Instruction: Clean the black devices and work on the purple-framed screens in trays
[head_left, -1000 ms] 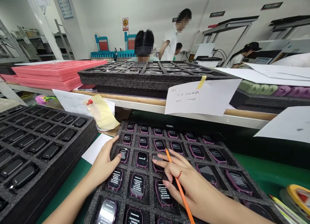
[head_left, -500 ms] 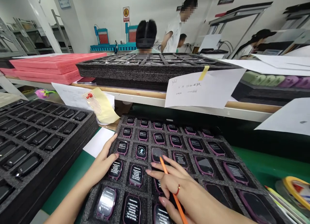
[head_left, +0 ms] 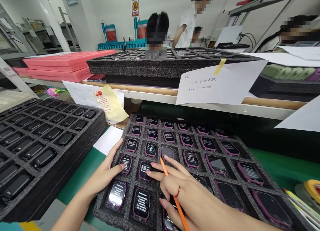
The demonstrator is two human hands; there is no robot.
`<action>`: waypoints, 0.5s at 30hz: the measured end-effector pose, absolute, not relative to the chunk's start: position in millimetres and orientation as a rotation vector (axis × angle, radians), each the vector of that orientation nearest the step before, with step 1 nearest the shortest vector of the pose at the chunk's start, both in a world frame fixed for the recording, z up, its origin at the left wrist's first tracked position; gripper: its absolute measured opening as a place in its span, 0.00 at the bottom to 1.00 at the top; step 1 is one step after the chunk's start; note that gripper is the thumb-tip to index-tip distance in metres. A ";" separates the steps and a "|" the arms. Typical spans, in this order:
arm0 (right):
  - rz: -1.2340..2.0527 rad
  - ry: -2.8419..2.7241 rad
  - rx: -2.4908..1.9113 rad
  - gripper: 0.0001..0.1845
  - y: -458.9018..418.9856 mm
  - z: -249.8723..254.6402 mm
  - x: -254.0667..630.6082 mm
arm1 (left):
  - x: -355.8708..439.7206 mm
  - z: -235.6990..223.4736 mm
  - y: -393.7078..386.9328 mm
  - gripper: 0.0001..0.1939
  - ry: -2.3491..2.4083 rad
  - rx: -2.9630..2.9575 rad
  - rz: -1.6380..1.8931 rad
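While the left hand point(head_left: 105, 169) lies spread, its fingertips point(head_left: 122, 166) reach the edge of a smartwatch in the second row from the near side, and the right hand point(head_left: 186, 194) is curled over the middle of the black foam tray point(head_left: 130, 122). The right hand grips a slim orange pencil point(head_left: 172, 192) between its fingers, with the tip pointing up and away, toward a watch with a pale, glossy screen. Its outstretched fingertips point(head_left: 149, 173) sit at another watch, though whether they touch it is hard to tell.

The smartwatches point(head_left: 141, 204) have purple-pink cases and sit one to a foam pocket in rows, their long axes running away from the person and toward the shelf. The hands cover part of the nearest rows.

The tray lies on the green tabletop point(head_left: 77, 181), just beside a stack of black foam trays point(head_left: 50, 139) holding dark devices. Beyond it, a white shelf point(head_left: 200, 102) carries a taped paper note point(head_left: 212, 82), pink foam trays point(head_left: 57, 62) and more stacked black trays point(head_left: 150, 66). A person in a white shirt point(head_left: 186, 27) stands farther back.
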State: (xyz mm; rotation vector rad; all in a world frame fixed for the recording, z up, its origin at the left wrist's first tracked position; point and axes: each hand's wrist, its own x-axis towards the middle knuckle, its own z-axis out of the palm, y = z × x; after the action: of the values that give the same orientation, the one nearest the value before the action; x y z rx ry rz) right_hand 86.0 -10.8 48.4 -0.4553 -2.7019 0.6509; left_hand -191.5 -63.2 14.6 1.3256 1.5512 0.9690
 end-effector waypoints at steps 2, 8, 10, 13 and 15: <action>0.629 -2.708 -0.495 0.10 -9.8 49.2 89.5 | -190.6 14.3 -62.0 0.40 1.557 1.327 0.976; 0.624 -2.717 -0.521 0.11 -8.9 50.4 92.1 | -189.0 13.1 -63.1 0.36 1.552 1.245 1.024; 0.629 -2.692 -0.509 0.11 -10.1 52.2 91.9 | -188.5 13.6 -63.5 0.37 1.523 1.231 1.034; 0.605 -2.663 -0.511 0.10 -10.5 55.1 94.7 | -187.5 14.0 -62.6 0.40 1.511 1.262 1.052; 0.557 -2.668 -0.520 0.09 -8.7 55.5 100.2 | -186.9 14.0 -62.3 0.41 1.540 1.304 1.052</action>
State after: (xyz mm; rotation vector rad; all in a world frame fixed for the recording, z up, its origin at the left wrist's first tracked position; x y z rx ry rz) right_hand 100.2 -8.7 55.5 -0.5203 -2.6676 0.5572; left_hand -186.9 -62.3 14.0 1.3037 1.5404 1.0518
